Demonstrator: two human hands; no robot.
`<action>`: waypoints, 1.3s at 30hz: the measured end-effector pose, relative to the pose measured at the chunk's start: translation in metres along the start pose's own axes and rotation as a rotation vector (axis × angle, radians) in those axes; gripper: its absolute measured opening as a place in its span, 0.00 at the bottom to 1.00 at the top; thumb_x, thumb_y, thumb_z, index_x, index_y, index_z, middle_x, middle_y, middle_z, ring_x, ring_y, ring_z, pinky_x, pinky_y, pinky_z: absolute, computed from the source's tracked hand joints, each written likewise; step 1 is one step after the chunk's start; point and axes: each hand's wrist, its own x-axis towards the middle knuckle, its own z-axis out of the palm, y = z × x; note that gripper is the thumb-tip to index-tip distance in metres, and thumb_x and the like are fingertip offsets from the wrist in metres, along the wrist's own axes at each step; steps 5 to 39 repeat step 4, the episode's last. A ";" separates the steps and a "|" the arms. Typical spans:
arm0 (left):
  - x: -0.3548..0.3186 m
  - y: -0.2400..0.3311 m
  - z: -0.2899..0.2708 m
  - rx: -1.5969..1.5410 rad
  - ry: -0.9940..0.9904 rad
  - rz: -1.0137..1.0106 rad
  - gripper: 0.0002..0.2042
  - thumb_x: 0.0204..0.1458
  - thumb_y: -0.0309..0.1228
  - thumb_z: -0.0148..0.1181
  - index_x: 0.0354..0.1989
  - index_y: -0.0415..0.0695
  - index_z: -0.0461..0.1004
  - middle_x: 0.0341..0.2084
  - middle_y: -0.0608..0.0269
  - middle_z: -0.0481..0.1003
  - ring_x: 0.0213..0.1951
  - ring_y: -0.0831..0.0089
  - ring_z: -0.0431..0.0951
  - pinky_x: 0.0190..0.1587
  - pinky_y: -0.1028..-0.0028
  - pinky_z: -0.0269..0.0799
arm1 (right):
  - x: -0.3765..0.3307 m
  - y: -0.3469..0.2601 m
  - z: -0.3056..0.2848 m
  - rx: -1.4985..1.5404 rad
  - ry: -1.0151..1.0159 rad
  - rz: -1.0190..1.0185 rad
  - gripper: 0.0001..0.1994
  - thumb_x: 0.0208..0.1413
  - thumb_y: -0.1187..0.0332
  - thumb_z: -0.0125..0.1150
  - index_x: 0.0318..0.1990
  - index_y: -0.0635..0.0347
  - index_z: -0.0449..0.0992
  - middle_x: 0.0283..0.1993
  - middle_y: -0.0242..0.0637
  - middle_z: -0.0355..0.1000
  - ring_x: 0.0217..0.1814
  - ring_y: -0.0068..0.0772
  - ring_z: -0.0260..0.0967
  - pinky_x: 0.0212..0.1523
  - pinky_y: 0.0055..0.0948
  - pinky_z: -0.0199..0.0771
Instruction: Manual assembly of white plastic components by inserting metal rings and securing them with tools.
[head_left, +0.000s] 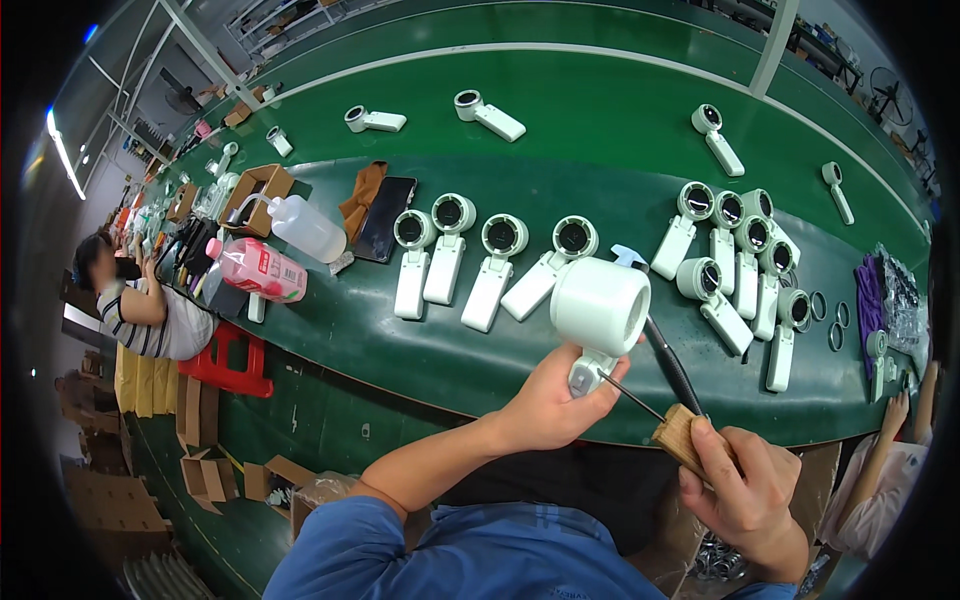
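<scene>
My left hand [550,405] is closed round the grey-and-white handle of a pale green handheld fan [600,305], its round head raised above the table edge. My right hand [742,485] grips the wooden handle of a thin-shafted awl or screwdriver [678,436]. The shaft points left, and its tip is at the fan's neck beside my left fingers; whether it touches or goes in, I cannot tell. Behind the held fan lies a black-handled tool [672,370] with a light blue head. Several similar fans [488,290] with black round centres lie on the table just beyond.
More fans [745,285] cluster at the right, near dark rings [836,337] and a purple cloth [868,310]. At left are a pink-labelled bottle [258,268], a squeeze bottle [308,230], a phone [386,220] and a cardboard box [262,190]. Fans [490,115] lie on the green belt. People sit at both sides.
</scene>
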 end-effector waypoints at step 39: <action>-0.002 -0.006 -0.010 0.287 -0.112 0.029 0.25 0.63 0.26 0.55 0.68 0.40 0.60 0.45 0.67 0.73 0.42 0.82 0.73 0.46 0.80 0.70 | -0.006 0.000 0.001 -0.161 -0.003 -0.052 0.31 0.45 0.61 0.74 0.59 0.60 0.77 0.36 0.39 0.74 0.26 0.35 0.71 0.24 0.32 0.69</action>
